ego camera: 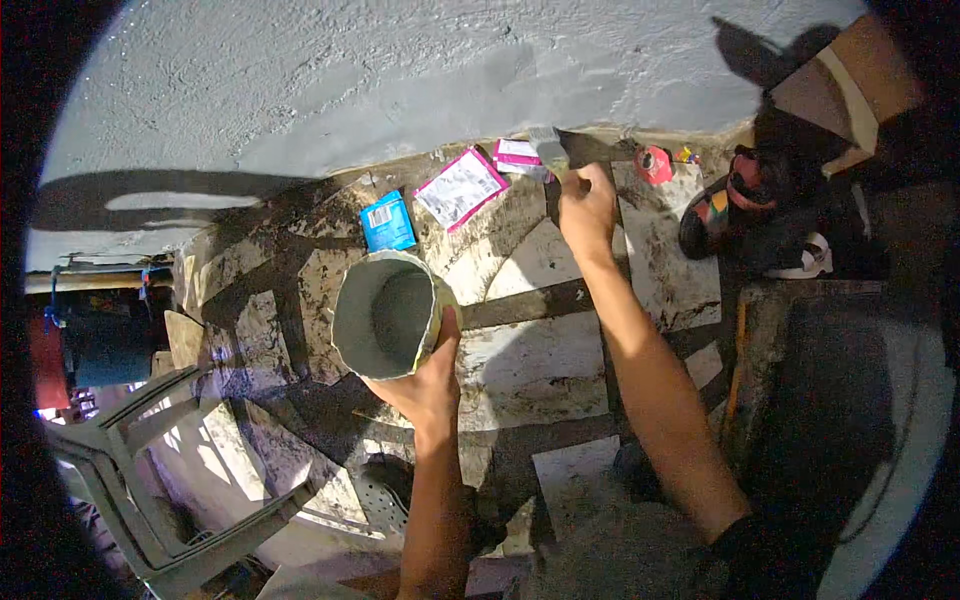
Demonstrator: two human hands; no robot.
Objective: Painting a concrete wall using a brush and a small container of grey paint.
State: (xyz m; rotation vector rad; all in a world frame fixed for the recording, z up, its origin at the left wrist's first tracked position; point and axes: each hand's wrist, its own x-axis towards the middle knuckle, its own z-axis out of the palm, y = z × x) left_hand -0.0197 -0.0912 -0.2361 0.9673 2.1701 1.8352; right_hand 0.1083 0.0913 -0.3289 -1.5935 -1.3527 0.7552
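My left hand (427,386) grips a rough-rimmed round container (386,315) from below and its right side; its inside is coated grey, and how much it holds cannot be told. Further up and to the right, my right hand (589,206) is closed round the handle of a paintbrush (551,150). The brush's grey bristles point up at the foot of the grey-painted wall (337,82). Whether they touch the wall cannot be told. Both forearms reach over a floor of broken tile pieces (540,367).
Near the wall lie a blue packet (388,223), pink-and-white packets (461,189) and a red wrapper (653,165). A dark shoe (705,221) and a cardboard box (847,90) are at the right. A grey plastic chair (142,480) stands at the lower left.
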